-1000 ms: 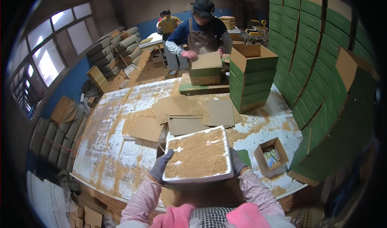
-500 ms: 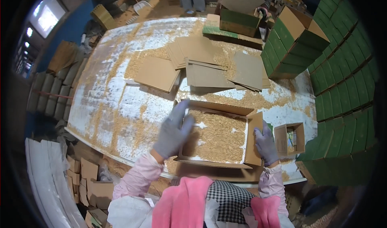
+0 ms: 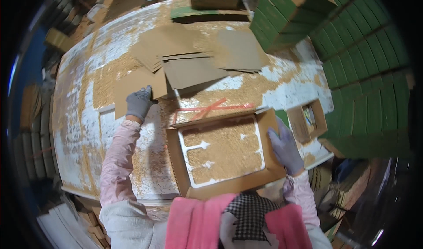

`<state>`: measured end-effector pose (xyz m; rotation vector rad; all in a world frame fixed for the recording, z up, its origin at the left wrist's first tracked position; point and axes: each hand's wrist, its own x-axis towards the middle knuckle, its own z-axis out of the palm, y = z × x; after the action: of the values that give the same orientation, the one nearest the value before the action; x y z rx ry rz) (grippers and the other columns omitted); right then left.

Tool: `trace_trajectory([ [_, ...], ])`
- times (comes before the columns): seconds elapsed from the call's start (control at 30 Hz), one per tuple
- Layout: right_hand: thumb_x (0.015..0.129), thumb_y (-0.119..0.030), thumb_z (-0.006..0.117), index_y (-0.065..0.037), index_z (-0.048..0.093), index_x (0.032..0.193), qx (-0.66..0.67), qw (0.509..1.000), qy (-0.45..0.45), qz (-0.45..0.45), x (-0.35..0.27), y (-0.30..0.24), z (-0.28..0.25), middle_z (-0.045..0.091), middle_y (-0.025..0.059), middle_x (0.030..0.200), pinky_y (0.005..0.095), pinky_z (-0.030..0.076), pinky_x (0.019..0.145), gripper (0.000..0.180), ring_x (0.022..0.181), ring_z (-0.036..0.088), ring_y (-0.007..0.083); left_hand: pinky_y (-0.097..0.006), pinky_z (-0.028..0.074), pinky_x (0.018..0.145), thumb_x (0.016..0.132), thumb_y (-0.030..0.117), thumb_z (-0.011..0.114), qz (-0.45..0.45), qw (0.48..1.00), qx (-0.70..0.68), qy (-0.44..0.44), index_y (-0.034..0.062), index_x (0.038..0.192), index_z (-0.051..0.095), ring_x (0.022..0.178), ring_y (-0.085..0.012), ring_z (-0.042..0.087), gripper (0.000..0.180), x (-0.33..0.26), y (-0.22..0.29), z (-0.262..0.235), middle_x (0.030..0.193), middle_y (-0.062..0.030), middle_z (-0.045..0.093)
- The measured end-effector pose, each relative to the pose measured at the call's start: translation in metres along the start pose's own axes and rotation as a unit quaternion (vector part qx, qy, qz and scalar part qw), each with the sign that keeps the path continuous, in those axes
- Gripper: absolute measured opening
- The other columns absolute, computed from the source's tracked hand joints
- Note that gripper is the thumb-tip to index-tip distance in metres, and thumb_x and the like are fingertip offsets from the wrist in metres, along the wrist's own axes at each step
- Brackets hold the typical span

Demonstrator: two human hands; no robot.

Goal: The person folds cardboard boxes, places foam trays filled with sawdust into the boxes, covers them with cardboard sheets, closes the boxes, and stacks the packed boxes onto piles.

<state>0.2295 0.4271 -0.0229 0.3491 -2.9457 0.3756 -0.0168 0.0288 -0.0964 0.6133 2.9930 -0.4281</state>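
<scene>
In front of me is an open cardboard box (image 3: pixel 176 161). Inside it a white plastic tray (image 3: pixel 188 172) is filled with tan, sawdust-like loose material (image 3: pixel 220 150); parts of the white tray show through. My right hand (image 3: pixel 285 147), in a grey glove, is closed on the box's right flap. My left hand (image 3: pixel 140 102), gloved too, reaches beyond the box at the left. Its fingers are closed at the near edge of a flat cardboard sheet (image 3: pixel 125 88), the nearest one of the left pile.
More cardboard sheets (image 3: pixel 191 72) lie mid-table, with greyish sheets (image 3: pixel 240 48) to their right. A red strap (image 3: pixel 211 109) lies behind the box. A small carton (image 3: pixel 299 125) holding small items stands right. Green boxes (image 3: pixel 365 112) are stacked along the right. Loose tan material covers parts of the white table (image 3: pixel 79 117).
My left hand has gone from over the box's left edge out to the cardboard sheet. The view has shifted. A red strap now shows behind the box. My right hand stays at the right flap.
</scene>
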Motion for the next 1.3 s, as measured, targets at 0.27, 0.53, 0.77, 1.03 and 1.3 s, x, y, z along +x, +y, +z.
trace_trajectory([
  [0.27, 0.085, -0.013, 0.055, 0.0, 0.061, 0.103, 0.248, 0.948, 0.18, 0.087, 0.005, 0.019, 0.016, 0.057, 0.0228, 0.11, 0.0414, 0.05, 0.071, 0.022, 0.086, 0.06, 0.0367, -0.036, 0.049, 0.066, 0.086, 0.002, 0.059, 0.073, 0.935, -0.207, 0.28, 0.0093, 0.123, 0.058, 0.076, -0.0284, 0.062, 0.038, -0.079, 0.075, -0.156, 0.097, -0.013, 0.062],
  [0.53, 0.088, -0.017, 0.048, -0.011, 0.065, 0.106, -0.016, 0.898, -0.114, 0.425, -0.068, 0.248, 0.047, 0.066, 0.0138, 0.108, 0.0386, 0.05, 0.085, 0.025, 0.101, 0.063, 0.0273, -0.036, 0.043, 0.09, 0.087, 0.001, 0.046, -0.041, 0.871, -0.387, 0.299, 0.0002, 0.13, 0.049, 0.101, -0.0254, 0.057, 0.042, -0.163, 0.1, -0.064, 0.118, -0.0143, 0.058],
  [0.77, 0.084, -0.02, 0.055, -0.005, 0.066, 0.109, -0.058, 0.902, -0.25, 0.346, -0.056, 0.284, 0.092, 0.064, 0.0153, 0.114, 0.0388, 0.05, 0.086, 0.031, 0.106, 0.062, 0.0285, -0.03, 0.037, 0.098, 0.095, 0.015, 0.049, -0.223, 0.767, -0.577, 0.17, -0.0057, 0.131, 0.043, 0.111, -0.0203, 0.051, 0.041, -0.179, 0.118, -0.076, 0.121, -0.0151, 0.056],
  [1.03, 0.079, -0.009, 0.062, -0.001, 0.061, 0.081, 0.45, 0.842, 0.152, 0.254, -0.023, 0.148, -0.072, 0.067, 0.0127, 0.081, 0.0335, 0.051, 0.072, 0.008, 0.079, 0.065, 0.0206, -0.039, 0.037, 0.099, 0.072, -0.002, 0.043, -0.156, 0.854, -0.235, 0.438, 0.0006, 0.131, 0.049, 0.119, -0.0346, 0.046, 0.059, -0.163, 0.128, -0.097, 0.127, -0.0235, 0.047],
  [1.3, 0.085, -0.015, 0.053, -0.004, 0.061, 0.097, 0.206, 0.966, -0.115, -0.109, 0.001, -0.04, -0.018, 0.064, 0.013, 0.089, 0.0372, 0.05, 0.073, 0.018, 0.089, 0.063, 0.0313, -0.038, 0.046, 0.056, 0.072, 0.009, 0.064, 0.136, 0.905, -0.253, 0.313, 0.0142, 0.106, 0.062, 0.064, -0.028, 0.056, 0.035, -0.2, 0.186, -0.146, 0.08, -0.01, 0.055],
])
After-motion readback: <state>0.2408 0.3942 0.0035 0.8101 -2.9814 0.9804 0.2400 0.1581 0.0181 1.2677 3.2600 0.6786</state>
